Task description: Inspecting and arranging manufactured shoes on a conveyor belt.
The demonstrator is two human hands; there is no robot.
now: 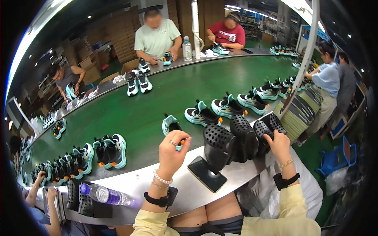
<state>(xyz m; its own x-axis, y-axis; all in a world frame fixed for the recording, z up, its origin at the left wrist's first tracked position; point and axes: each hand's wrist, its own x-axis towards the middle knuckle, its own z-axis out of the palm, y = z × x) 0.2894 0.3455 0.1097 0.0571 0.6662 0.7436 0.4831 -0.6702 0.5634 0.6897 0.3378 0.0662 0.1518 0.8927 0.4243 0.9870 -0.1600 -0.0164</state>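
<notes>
My left hand (173,150), fingers curled, is in front of a black, white and teal sneaker (170,122) and hides part of it. What those fingers hold, if anything, is hidden. My right hand (280,146) is closed beside a black perforated shoe-shaped form (262,129), its thumb overlapping the form's edge. I cannot make out what it grips. Similar black forms, one at the front (217,146) and another behind it (243,135), stand on the metal ledge (153,181). A dark phone (207,174) lies between my hands on that ledge.
Sneakers line the green conveyor belt (157,106), including a pair (111,151) at left. A purple-capped bottle (106,194) lies on the ledge by more black forms. Across the belt, a person (157,39) handles a sneaker. A blue stool (338,157) stands at right.
</notes>
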